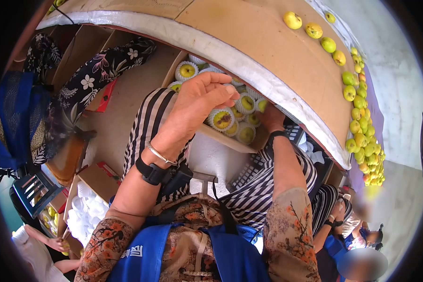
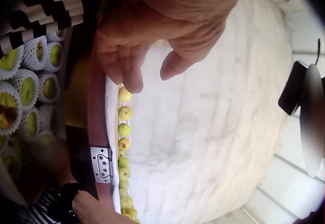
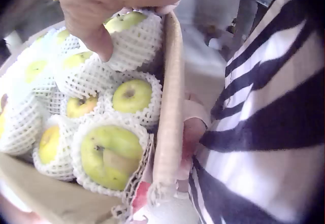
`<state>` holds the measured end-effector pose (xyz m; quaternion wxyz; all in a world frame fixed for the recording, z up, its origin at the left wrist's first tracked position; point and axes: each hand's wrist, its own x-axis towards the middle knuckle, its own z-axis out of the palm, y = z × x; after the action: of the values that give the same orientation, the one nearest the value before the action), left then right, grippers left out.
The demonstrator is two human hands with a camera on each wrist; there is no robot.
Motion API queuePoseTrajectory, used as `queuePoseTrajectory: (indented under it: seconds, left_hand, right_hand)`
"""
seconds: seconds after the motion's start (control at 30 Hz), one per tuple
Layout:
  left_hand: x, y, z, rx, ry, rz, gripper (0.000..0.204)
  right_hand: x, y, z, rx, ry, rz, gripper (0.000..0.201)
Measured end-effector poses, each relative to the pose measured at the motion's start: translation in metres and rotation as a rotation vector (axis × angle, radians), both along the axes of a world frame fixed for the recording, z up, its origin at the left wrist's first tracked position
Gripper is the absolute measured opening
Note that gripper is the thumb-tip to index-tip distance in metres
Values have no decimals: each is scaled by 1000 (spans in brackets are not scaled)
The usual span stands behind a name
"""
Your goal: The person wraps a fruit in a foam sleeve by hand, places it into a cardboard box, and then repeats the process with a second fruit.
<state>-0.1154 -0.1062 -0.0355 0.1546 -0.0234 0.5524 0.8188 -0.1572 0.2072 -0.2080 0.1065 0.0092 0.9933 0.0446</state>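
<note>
Two hands in view, only one loaded. Right hand (image 3: pixel 119 6), top of the right wrist view, has thumb and fingers curled round a netted pear (image 3: pixel 133 37): a green fruit in a white foam net sleeve. The pear sits at the upper right of the cardboard box (image 3: pixel 170 127), pressed close to the box's right wall, directly below the palm. Stem axis cannot be told; the hand covers the top of the fruit.

In the head view the right hand (image 1: pixel 271 117) is low in the centre of the frame, down in the box at its right end, under the edge of the round table (image 1: pixel 249 51).

Left hand (image 1: pixel 199 101) is raised above the box, centre of the head view, fingers bent loosely and gripping nothing. The left wrist view confirms this: left hand's fingers (image 2: pixel 127 64) hang slack, no fruit between them.

Key relation: the held pear lies straight under the right hand's grip, at the box's wall side. The right hand is on it; the left hand is well apart, higher and further left.

Other netted pears (image 3: pixel 109 155) fill the box below and left of the held one. Bare yellow-green fruit (image 1: pixel 359 127) line the table's right rim.
</note>
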Motion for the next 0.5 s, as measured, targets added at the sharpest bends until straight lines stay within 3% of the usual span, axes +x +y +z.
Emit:
queuePoseTrajectory:
  seconds: [0.17, 0.23, 0.33, 0.43, 0.5]
  left_hand:
    - [0, 1, -4, -4, -4, 10, 39]
    - [1, 1, -4, -1, -1, 8, 39]
    - [1, 4, 0, -1, -1, 4, 40]
    - [3, 8, 0, -27, -21, 5, 39]
    - [3, 8, 0, -23, -14, -2, 39]
  right_hand:
    - [3, -6, 9, 107, -61, 35, 106]
    - [5, -12, 33, 98, -150, 21, 109]
    - [5, -19, 42, 151, -110, -15, 100]
    - [4, -37, 69, 144, -287, -72, 83]
    - [14, -45, 81, -3, -402, -71, 72]
